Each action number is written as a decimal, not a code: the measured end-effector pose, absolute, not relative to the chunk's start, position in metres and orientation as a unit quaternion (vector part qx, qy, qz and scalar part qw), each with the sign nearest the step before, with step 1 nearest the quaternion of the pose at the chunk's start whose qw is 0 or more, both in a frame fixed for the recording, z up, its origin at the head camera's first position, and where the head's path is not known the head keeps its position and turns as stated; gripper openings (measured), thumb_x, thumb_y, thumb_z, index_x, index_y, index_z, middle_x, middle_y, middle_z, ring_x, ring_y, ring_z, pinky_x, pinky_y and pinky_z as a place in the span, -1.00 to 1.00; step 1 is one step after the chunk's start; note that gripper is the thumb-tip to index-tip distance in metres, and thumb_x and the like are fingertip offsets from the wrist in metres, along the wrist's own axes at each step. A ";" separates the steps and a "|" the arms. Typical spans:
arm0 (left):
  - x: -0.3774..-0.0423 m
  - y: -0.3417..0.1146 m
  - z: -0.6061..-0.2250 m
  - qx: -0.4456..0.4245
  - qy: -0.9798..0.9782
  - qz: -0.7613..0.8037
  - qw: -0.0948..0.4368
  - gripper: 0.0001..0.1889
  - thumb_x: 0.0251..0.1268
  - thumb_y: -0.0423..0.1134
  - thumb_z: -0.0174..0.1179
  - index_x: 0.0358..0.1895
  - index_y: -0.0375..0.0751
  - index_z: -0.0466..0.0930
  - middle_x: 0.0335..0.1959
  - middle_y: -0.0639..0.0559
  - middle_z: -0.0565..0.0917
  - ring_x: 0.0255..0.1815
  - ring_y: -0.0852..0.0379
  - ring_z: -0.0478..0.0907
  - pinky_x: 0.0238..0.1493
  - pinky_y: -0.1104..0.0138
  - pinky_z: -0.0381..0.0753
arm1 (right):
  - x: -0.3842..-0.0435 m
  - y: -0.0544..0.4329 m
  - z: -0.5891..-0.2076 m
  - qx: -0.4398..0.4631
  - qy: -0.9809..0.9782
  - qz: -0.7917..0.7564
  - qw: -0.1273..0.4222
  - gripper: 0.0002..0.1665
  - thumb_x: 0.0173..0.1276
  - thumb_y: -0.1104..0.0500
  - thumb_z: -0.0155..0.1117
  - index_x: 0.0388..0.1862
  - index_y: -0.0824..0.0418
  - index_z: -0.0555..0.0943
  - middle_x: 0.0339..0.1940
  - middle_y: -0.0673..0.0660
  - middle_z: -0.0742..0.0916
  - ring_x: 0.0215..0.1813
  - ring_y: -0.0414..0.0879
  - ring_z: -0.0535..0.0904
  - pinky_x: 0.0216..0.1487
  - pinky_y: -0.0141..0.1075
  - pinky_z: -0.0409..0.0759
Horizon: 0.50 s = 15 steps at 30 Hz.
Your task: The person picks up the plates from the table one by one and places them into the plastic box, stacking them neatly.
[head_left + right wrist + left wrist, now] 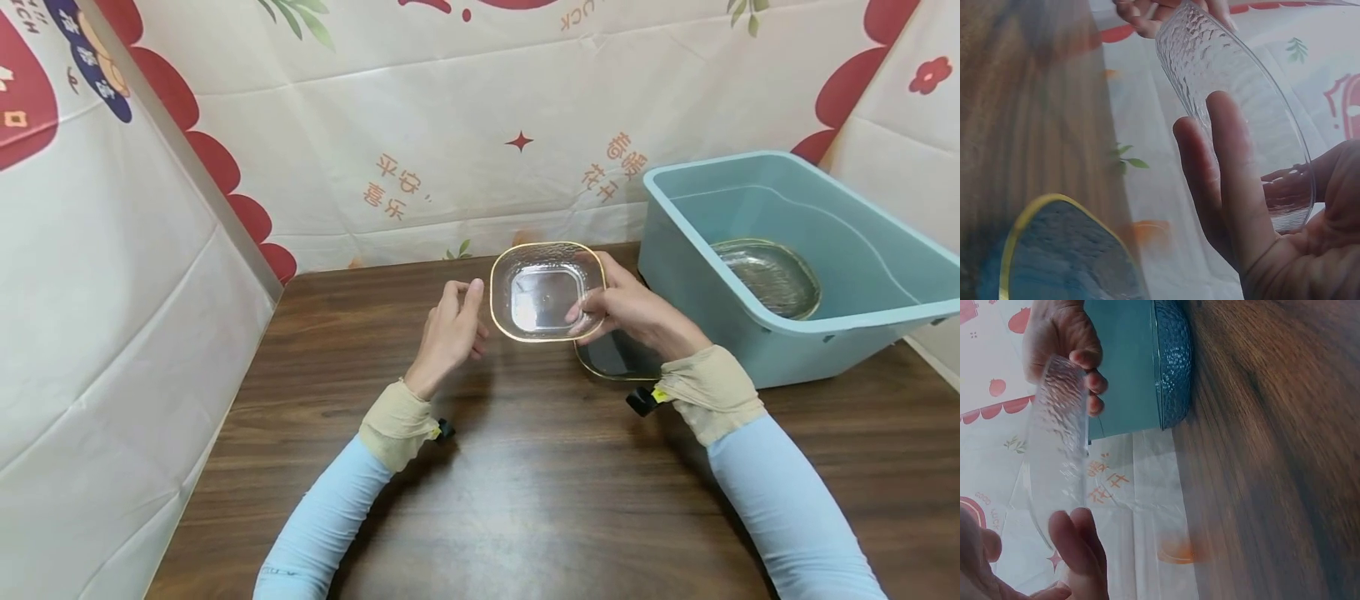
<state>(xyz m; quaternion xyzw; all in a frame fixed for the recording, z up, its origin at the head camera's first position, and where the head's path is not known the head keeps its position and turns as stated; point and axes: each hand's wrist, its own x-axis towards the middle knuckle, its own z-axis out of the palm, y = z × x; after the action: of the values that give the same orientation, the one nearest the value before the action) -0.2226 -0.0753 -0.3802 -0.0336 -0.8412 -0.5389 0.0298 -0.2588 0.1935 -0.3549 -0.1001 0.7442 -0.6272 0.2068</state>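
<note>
A clear, square bowl with rounded corners and a gold rim (534, 287) is held up above the table. My right hand (637, 310) grips its right side, thumb at the inside and fingers behind the textured wall, as the right wrist view also shows. My left hand (448, 329) is at the bowl's left side, fingers loosely bent and holding nothing; in the left wrist view its fingertips are right at the end of the bowl (1060, 437). Below my right hand a second gold-rimmed dish (617, 358), dark in tone, lies on the table, partly hidden by the hand.
A blue-green plastic tub (750, 333) stands at the right, holding a clear textured glass dish (772, 279). Under everything is a brown wood-grain table (480, 500). Printed white cloth (465, 108) hangs along the back and sides.
</note>
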 end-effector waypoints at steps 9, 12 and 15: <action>-0.224 -0.076 -0.383 -0.035 -0.852 -0.523 -0.009 -0.44 0.62 0.31 -0.17 0.14 -0.11 0.48 -0.34 -0.34 0.78 -0.70 0.01 0.67 -0.45 -0.08 0.79 | -0.253 0.209 -0.333 -0.093 0.754 -0.625 0.179 -0.08 0.50 0.49 -0.14 0.68 0.07 -0.24 -0.41 0.18 0.77 -0.46 -0.08 0.79 -0.39 -0.13 0.82; -0.224 -0.076 -0.384 -0.041 -0.851 -0.523 -0.011 -0.46 0.62 0.27 -0.13 0.15 -0.14 0.49 -0.33 -0.35 0.77 -0.69 0.00 0.68 -0.46 -0.05 0.79 | -0.251 0.212 -0.328 -0.087 0.759 -0.625 0.160 -0.06 0.49 0.49 -0.13 0.68 0.02 -0.21 -0.43 0.15 0.75 -0.49 -0.10 0.76 -0.42 -0.15 0.81; -0.224 -0.076 -0.385 -0.040 -0.852 -0.522 -0.010 -0.48 0.61 0.25 -0.10 0.15 -0.14 0.49 -0.33 -0.35 0.77 -0.68 0.00 0.68 -0.46 -0.04 0.79 | -0.250 0.214 -0.325 -0.081 0.760 -0.627 0.152 -0.05 0.50 0.49 -0.12 0.69 -0.04 -0.19 -0.43 0.15 0.74 -0.51 -0.11 0.75 -0.41 -0.15 0.81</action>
<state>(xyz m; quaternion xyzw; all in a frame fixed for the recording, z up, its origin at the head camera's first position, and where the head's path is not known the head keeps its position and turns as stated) -0.2235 -0.0765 -0.3845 -0.0395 -0.8517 -0.5225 -0.0104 -0.2498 0.2140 -0.3250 -0.0809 0.7602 -0.6266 0.1515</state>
